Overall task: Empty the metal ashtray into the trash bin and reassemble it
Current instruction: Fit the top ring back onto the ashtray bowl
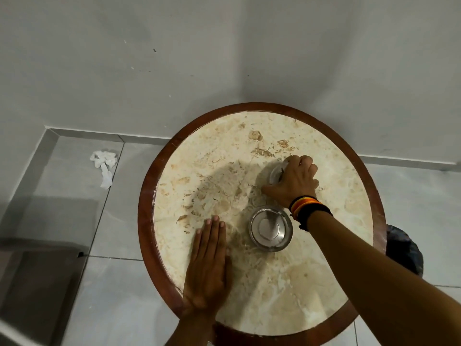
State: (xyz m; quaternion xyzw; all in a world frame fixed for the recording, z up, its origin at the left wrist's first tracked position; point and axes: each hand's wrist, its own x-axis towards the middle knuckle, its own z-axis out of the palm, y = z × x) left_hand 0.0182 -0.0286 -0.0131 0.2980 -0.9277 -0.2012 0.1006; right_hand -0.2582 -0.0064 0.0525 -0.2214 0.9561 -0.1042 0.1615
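Left hand (pixel 208 265): flat, palm down on the near-left part of the round desk (pixel 249 295), fingers straight and together, gripping nothing. Desk top is beige marbled stone inside a dark red-brown wooden rim.

Ashtray bowl (pixel 271 229): shiny metal, open side up, standing on the desk just right of the left fingertips, near the desk's centre. Inside looks clean; flat round base visible. It is apart from both hands, though the right forearm passes just beside its right edge.

Right hand (pixel 294 181): reaches farther across the desk, fingers curled down around the ashtray lid (pixel 275 174), a second small metal piece resting on the desk beyond the bowl. Only the left part of the lid shows; the rest is covered by the hand. Striped bands (pixel 305 207) on the right wrist.

Trash bin (pixel 404 248): dark, on the floor, partly hidden behind the desk's right edge.

Far left: crumpled white tissue (pixel 104 164) on the grey tiled floor (pixel 74 196) by the wall (pixel 174 58).
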